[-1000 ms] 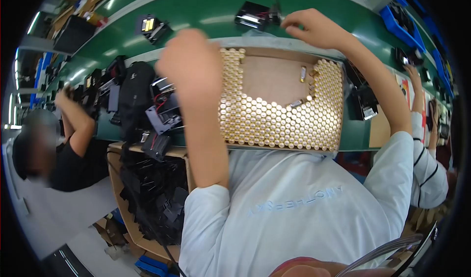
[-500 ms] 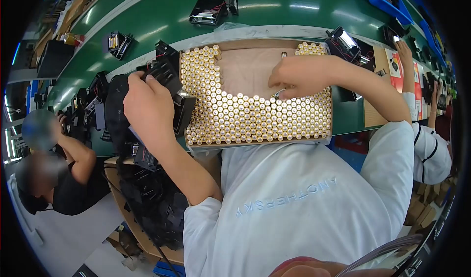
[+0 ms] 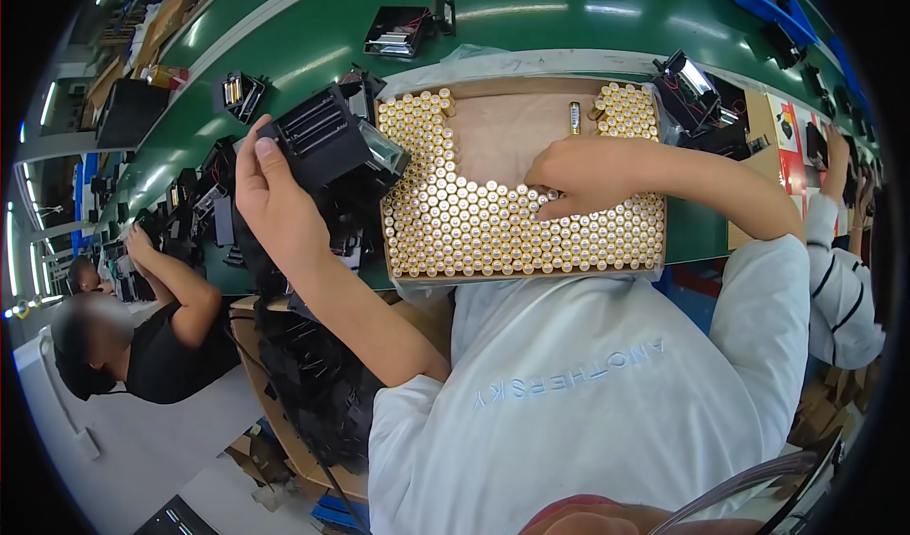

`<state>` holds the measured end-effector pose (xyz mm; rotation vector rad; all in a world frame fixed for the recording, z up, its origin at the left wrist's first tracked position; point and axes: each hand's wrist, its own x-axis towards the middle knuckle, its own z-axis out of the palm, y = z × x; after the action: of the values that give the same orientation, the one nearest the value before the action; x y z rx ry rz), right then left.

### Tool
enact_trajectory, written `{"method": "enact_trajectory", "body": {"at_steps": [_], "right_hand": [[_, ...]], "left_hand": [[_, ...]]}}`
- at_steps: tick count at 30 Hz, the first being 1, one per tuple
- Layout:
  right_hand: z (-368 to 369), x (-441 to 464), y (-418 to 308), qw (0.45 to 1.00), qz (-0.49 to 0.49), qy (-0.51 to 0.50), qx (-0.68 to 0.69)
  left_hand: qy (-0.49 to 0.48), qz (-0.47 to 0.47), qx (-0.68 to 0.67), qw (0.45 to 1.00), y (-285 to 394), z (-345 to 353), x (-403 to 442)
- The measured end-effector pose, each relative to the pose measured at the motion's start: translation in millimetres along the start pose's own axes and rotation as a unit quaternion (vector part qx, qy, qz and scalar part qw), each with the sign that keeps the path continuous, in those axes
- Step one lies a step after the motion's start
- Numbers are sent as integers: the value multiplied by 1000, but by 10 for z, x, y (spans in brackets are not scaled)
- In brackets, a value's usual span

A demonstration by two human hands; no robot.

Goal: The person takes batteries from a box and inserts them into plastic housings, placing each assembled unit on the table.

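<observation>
My left hand (image 3: 280,194) holds a black plastic battery case (image 3: 327,142) beside the left end of the battery carton, thumb on its near edge. The case's slotted compartment faces up, and a clear-windowed part (image 3: 384,151) sticks out towards the carton. My right hand (image 3: 583,170) is over the carton with fingers curled down at the edge of the packed batteries (image 3: 521,236). What lies between its fingertips is hidden. The batteries stand upright in tight rows in the shallow cardboard carton (image 3: 517,85). A single battery (image 3: 574,118) lies on the carton's bare floor, beyond my right hand.
Black cases with red wires stand on the green bench (image 3: 531,18), one at the back (image 3: 398,31), another right of the carton (image 3: 690,90). Black parts fill a bag (image 3: 313,383) at lower left. Co-workers sit left (image 3: 156,336) and right (image 3: 839,289).
My left hand has lifted and turned the battery case, so its slots now show plainly. The right hand stays over the carton, its fingertips closer to the batteries. The whole view has shifted slightly.
</observation>
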<state>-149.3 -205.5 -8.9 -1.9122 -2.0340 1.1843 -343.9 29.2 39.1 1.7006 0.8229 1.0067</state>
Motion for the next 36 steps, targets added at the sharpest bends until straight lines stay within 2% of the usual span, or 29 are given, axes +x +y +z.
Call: {"method": "enact_trajectory", "body": {"at_steps": [3,9,18,22,26,28,30,32,33,34,36], "right_hand": [[56,15,5,1000,6,-11,-6],[244,80,18,995,16,81,62],[421,166,109,989,-18,135,54],[386,167,18,991,17,125,37],[362,166,-2,987,-22,152,35],[403,176,37,981,-53,183,45],[458,212,68,975,-68,212,3],[461,228,112,970,-75,231,-20],[442,244,140,959,-88,270,-9],[361,241,166,954,-88,286,-10],[130,233,249,944,-83,320,-12]], "left_hand": [[-23,-69,-262,962,-57,-27,39],[-66,-58,-367,926,-68,84,63],[-158,-39,-462,872,64,505,127],[-157,-57,-418,893,251,849,175],[-205,-33,-424,881,322,1400,398],[-176,-27,-278,944,293,1780,572],[-234,-45,-242,941,230,2068,724],[-249,-43,-170,952,100,2339,846],[-250,-62,-196,946,66,2423,865],[-260,-53,-276,924,-313,2723,1039],[-262,-75,-244,930,-439,2927,1093]]}}
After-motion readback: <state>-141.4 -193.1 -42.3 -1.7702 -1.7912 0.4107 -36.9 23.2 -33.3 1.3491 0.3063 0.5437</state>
